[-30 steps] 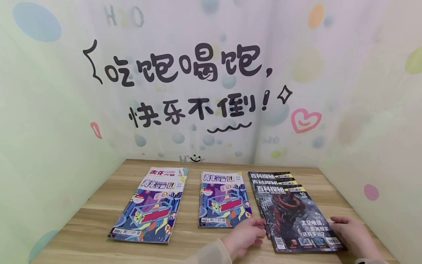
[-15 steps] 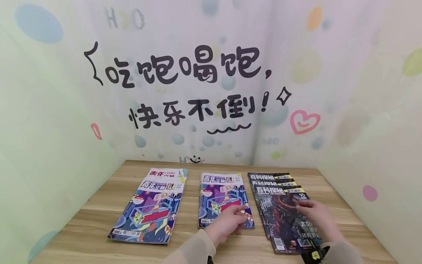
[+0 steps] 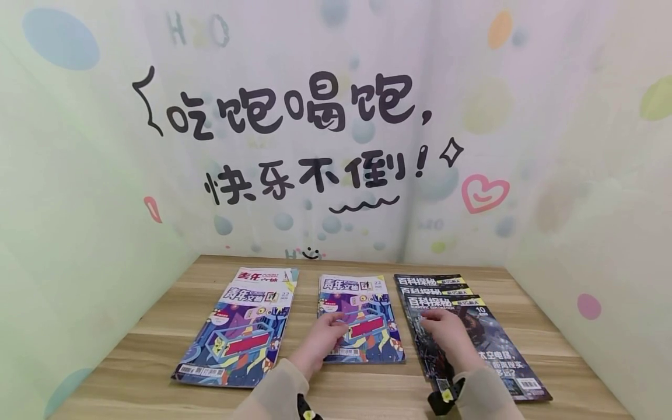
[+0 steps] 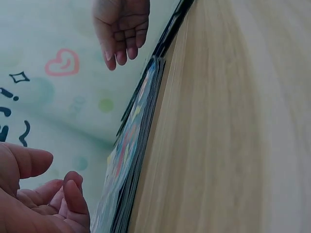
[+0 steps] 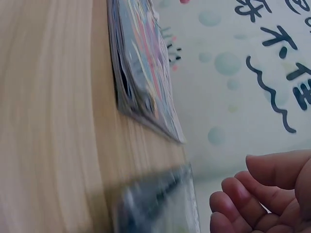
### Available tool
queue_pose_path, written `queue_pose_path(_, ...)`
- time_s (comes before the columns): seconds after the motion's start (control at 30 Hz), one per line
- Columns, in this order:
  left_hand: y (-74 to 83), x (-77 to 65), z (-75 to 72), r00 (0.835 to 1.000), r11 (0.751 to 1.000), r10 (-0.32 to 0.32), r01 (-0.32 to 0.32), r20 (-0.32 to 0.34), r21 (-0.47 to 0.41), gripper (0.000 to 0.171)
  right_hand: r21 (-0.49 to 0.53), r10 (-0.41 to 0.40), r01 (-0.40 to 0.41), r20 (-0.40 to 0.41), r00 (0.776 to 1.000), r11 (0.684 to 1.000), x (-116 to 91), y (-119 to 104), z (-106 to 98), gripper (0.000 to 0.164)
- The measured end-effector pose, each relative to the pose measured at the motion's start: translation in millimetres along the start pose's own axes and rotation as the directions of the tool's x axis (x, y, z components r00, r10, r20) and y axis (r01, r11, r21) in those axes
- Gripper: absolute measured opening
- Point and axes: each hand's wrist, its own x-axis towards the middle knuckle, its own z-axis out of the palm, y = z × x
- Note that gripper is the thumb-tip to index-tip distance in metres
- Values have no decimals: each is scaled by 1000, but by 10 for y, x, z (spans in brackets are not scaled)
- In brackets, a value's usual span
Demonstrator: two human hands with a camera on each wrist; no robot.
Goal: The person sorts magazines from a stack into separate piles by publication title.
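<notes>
Both hands hang loosely curled over the magazines and hold nothing. My left hand (image 3: pixel 324 338) overlaps the left edge of the middle stack of purple magazines (image 3: pixel 367 326) in the head view. In the left wrist view the left hand's fingers (image 4: pixel 75 194) are just beside that stack's thick page edge (image 4: pixel 138 145). My right hand (image 3: pixel 446 332) is over the left part of the dark magazines (image 3: pixel 496 338), whose top cover is partly hidden. The right wrist view has the right hand (image 5: pixel 267 194) with thumb and fingers apart, near a blurred dark magazine (image 5: pixel 155 204).
To the left lies another stack of magazines (image 3: pixel 236 338), a purple cover over one with red lettering (image 3: pixel 262 274). All three stacks lie on a wood-grain table (image 3: pixel 157 309). A printed curtain (image 3: pixel 315 227) stands behind it, with pale side walls (image 3: pixel 79 245).
Both hands have moved leftward: the left from beside the dark magazines to the middle stack, the right from the dark magazines' right edge to above their left part. The magazines stay put.
</notes>
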Motion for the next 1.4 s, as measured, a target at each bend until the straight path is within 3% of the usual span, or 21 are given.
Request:
queue_pose_path(0.27,-60,9,-181,995,1000,8,-9,-99,-7,46,54,18,-18,-15,1000,998,3,-170,383,40)
queue_pose_path(0.53,-110,9,-183,984,1000,-19,22,-179,16,46,72,47,-46,-18,999,996,-9,-168,647,45)
queue_pose_path(0.77,-147,11,-165,972,999,-32,41,-233,34,48,51,49,-47,-42,998,998,-23,-104,706,46)
queue_pose_path(1.0,-213,4,-157,958,990,-34,70,-284,120,50,-23,13,-14,-33,999,1000,-28,-66,715,39)
queue_pose_path(1.4,-227,12,-165,963,990,-16,53,-270,129,47,-90,-30,27,-36,999,996,-26,-61,727,35)
